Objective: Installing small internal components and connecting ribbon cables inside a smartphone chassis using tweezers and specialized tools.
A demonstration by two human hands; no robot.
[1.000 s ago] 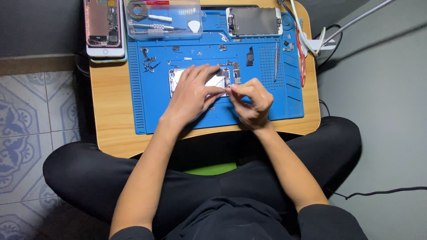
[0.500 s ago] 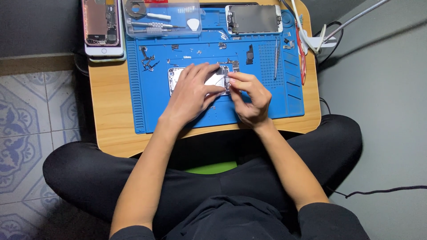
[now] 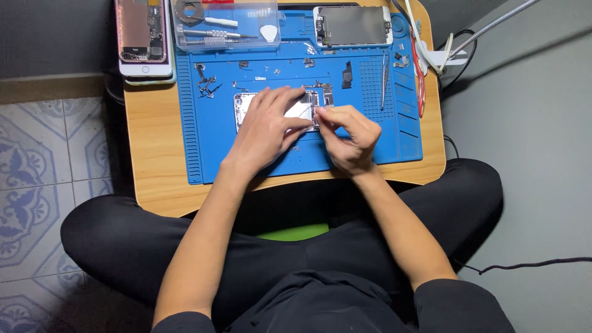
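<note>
While the opened phone body (image 3: pixel 290 110) lay at upper centre on the blue mat (image 3: pixel 216 148), it was steadied under the flat, released left hand (image 3: pixel 269 126); a small part at its right edge was pinched by the right hand (image 3: pixel 345 132).

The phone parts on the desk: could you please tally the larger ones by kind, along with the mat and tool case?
Opened phone bodies: 2, one under the left hand and right hand at, one at the desk's far left corner
Detached screen panels: 1
Blue work mats: 1
Clear tool cases: 1
Total: 5
</note>
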